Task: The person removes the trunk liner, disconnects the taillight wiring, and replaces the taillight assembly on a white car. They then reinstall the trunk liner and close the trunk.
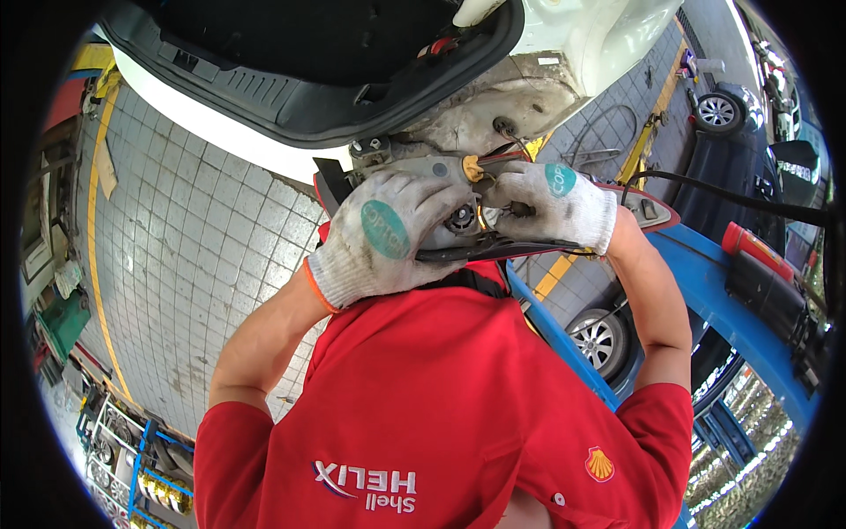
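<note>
A car tail light point(441, 236), seen from its grey back side, lies across my hands below the open boot of a white car. My left hand point(381, 231), in a soiled white knitted glove, is wrapped round its left part. A round black bulb socket point(460, 219) sits between my hands. Above it, a yellow-tan connector point(473, 167) joins wires that run up to the car body. My right hand point(548, 207), gloved likewise, has its fingers curled together beside the socket; whatever they pinch is hidden. The lamp's red-edged end point(650, 210) sticks out beyond my right wrist.
The boot opening has a black rubber seal point(300, 132). A bare, dirty lamp recess point(493, 101) shows in the body at its right. A blue lift beam point(731, 300) stands close by my right arm. A dark car point(727, 167) is parked farther right on the tiled floor point(194, 229).
</note>
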Motion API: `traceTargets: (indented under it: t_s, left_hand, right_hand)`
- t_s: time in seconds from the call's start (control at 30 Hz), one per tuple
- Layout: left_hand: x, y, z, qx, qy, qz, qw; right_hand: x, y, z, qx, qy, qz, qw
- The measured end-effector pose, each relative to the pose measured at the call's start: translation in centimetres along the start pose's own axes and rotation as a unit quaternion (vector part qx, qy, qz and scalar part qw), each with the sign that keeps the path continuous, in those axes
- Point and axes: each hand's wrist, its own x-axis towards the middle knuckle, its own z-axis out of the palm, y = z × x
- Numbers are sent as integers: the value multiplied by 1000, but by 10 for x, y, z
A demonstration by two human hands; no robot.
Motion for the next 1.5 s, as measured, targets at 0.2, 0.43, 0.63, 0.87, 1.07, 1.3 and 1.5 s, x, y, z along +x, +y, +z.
traceTargets:
  t_s: [0.2, 0.43, 0.63, 0.87, 1.07, 1.3, 1.5]
  left_hand:
    - [-1, 0, 1, 10, 9, 3, 1000]
    - [1, 1, 1, 9, 16, -2, 1000]
    - [-2, 0, 4, 10, 37, 10, 999]
    - [-2, -2, 4, -6, 16, -3, 1000]
    - [-1, -3, 4, 20, 17, 9, 1000]
    - [-1, -1, 3, -4, 11, -6, 1000]
    - [2, 3, 1, 12, -11, -26, 1000]
  right_hand:
    - [-4, 0, 3, 27, 7, 36, 999]
    - [-5, -3, -3, 40, -2, 84, 996]
    - [-5, -5, -2, 36, 12, 47, 998]
    - [-4, 1, -3, 19, 15, 15, 1000]
    - [-5, 4, 2, 24, 24, -14, 999]
    - [-4, 4, 3, 36, 18, 15, 999]
    - [-11, -1, -1, 47, 34, 81, 995]
